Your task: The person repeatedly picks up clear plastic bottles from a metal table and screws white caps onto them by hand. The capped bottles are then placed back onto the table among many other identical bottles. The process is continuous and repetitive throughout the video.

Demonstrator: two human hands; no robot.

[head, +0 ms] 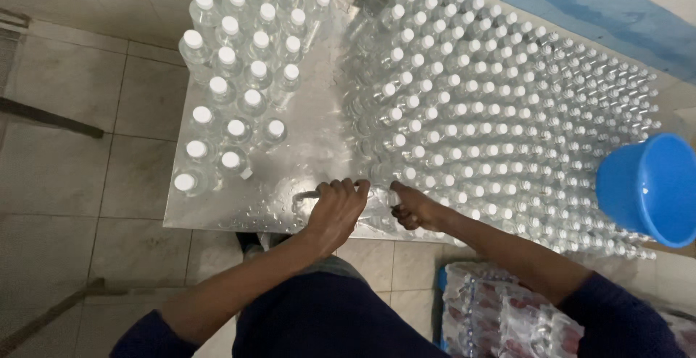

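My left hand (335, 209) is curled round a clear plastic bottle (308, 195) lying flat at the near edge of the wet metal table (217, 213) — long axis runs left-right, which end has the cap I can't tell. Right hand (413, 209) grips a second bottle (392, 197) beside the upright white-capped bottles (493, 111); blue bucket (649, 188) far right.

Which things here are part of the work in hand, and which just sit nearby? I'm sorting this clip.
In hand: left hand and right hand at the capped clear bottles on the wet metal table.
Nearby: blue bucket; wrapped bottle packs on the floor.
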